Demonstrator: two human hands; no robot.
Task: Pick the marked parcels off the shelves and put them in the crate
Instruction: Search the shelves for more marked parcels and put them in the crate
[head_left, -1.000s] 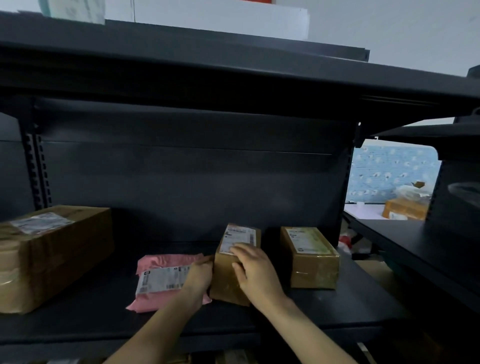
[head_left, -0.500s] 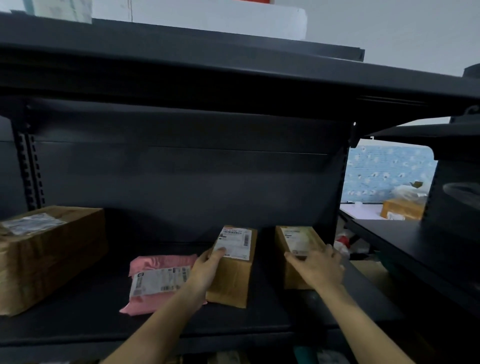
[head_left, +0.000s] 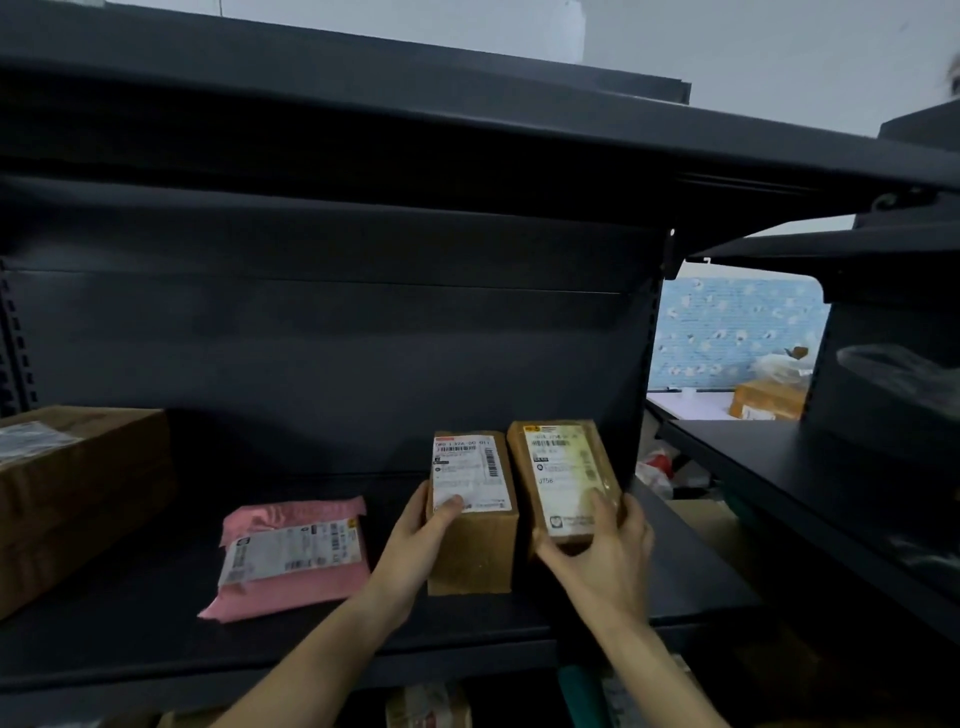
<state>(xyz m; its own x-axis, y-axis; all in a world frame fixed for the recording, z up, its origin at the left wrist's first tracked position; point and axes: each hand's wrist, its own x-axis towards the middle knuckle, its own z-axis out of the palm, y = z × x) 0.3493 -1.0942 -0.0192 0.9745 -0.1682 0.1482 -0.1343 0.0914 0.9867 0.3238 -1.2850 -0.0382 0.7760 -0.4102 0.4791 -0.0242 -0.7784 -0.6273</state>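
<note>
A black rack (head_left: 467, 239) is filling most of the view, its back panel (head_left: 337, 353) standing dark and plain. A shelf (head_left: 130, 644) is running across the bottom, and an upper shelf (head_left: 363, 130) is overhanging it and keeping it in shade. A slotted upright (head_left: 15, 353) is showing at the left edge. A second rack (head_left: 841, 467), black too, is standing just to the right. Through the gap between the two, a blue patterned panel (head_left: 727, 327) is showing brightly lit, with a white surface (head_left: 680, 405) lying below it. Above the racks a pale wall (head_left: 779, 62) is catching soft, even light.
</note>
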